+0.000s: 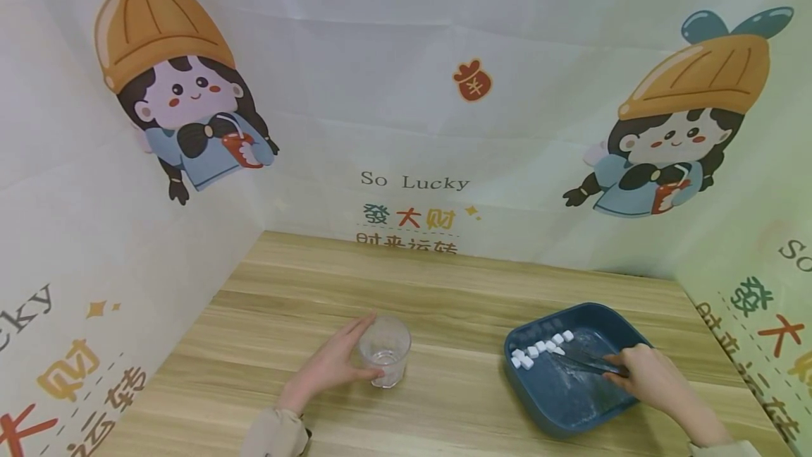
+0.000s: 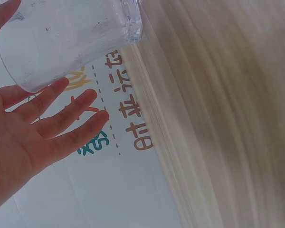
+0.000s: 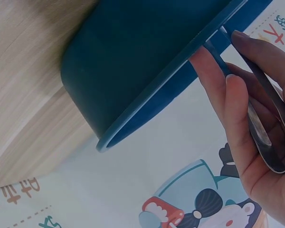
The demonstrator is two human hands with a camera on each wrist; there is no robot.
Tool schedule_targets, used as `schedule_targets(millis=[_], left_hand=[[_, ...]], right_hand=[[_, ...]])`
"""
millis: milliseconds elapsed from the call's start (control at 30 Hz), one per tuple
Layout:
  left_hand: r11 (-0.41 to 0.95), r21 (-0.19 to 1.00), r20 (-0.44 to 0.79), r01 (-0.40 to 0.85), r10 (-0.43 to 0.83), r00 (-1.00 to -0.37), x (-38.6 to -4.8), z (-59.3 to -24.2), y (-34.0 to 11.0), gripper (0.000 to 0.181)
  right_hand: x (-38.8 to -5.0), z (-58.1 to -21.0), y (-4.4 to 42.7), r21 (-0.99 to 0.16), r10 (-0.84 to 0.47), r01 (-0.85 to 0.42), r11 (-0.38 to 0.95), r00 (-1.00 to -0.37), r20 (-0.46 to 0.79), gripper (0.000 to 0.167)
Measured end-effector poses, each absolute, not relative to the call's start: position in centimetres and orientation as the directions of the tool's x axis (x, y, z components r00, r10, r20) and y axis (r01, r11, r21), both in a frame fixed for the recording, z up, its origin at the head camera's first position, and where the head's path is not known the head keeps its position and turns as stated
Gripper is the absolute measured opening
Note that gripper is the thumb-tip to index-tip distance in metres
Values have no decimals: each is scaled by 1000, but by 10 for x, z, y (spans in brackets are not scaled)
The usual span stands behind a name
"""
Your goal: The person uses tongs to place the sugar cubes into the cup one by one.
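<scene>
A clear drinking glass [image 1: 391,333] stands upright on the wooden table. My left hand [image 1: 330,364] holds it from the left, thumb on the near side and index finger on the far side; the other fingers [image 2: 78,135] extend loosely below the rim in the left wrist view. To the right is a dark blue basin [image 1: 529,400] with several small white cubes [image 1: 533,352] along its far-left part. My right hand [image 1: 653,376] grips metal tweezers [image 1: 586,365] over the basin, their tips beside the cubes. Whether the tips pinch a cube cannot be made out.
The wooden table [image 1: 298,281] meets printed cloth walls [image 1: 317,104] at the back and on both sides. White powdery marks show on the basin's floor. Bare tabletop lies between the glass and the basin.
</scene>
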State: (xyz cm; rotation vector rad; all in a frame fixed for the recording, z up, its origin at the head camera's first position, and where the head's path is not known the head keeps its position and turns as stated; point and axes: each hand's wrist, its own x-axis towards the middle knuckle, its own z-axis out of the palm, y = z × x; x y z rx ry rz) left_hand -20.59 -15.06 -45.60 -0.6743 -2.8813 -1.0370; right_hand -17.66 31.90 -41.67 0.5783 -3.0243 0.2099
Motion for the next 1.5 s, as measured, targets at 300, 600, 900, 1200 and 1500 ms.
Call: schedule_targets(millis=[300,600,900,1200,1500], left_hand=[[691,607,142,391,391,-910,-206,-456,-150,91],[695,607,142,386,382,-913,-207,-457,-150,91],[697,606,137,383,383,-914,-208,-458,-150,91],[694,609,139,384,383,-913,-209,-458,-150,92],[693,613,142,380,377,-915,-207,-457,-149,90]], right_hand=[[-174,-415,317,-144,-383,-393,908,-919,97,25],[-175,-417,319,-128,-395,-409,903,-910,125,25],[-174,-415,321,-131,-405,-424,896,-902,147,25],[-172,-415,322,-135,-404,-427,894,-899,169,25],[-170,-417,324,-146,-405,-439,887,-889,214,23]])
